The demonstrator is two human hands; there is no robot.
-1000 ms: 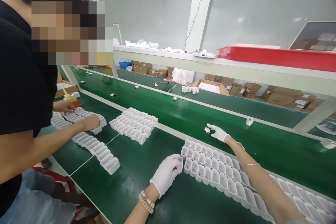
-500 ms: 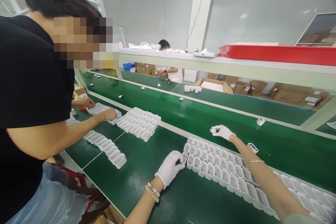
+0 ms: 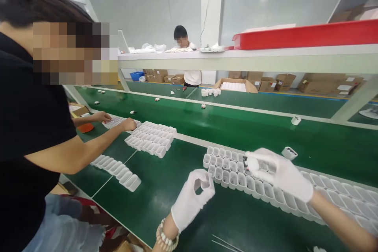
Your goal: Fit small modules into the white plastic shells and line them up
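Observation:
My left hand [image 3: 193, 197], in a white glove, is curled with thumb and fingers round a small white plastic cup [image 3: 204, 184], mostly covered by the glove. It hovers just in front of the near left corner of the rows of white cups [image 3: 233, 179]. My right hand [image 3: 279, 171], also gloved, pinches a small white rounded part [image 3: 252, 163] with dark bits at its left end, above those rows. Dark pieces show inside several cups. Beyond my right hand, a white cup with dark contents [image 3: 289, 152] lies on the green belt.
Another white housing [image 3: 295, 120] and small parts [image 3: 203, 106] lie along the belt. At left a co-worker [image 3: 44, 126] leans over more cups [image 3: 152, 138]. Thin rods [image 3: 226, 243] lie near the front. A shelf [image 3: 177, 61] with a red tray [image 3: 307, 35] crosses above; another person stands behind.
My right hand has come back from over the belt toward me, bringing the small white part above the cups. My left hand has drawn a cup away from the row's left end. The view has shifted.

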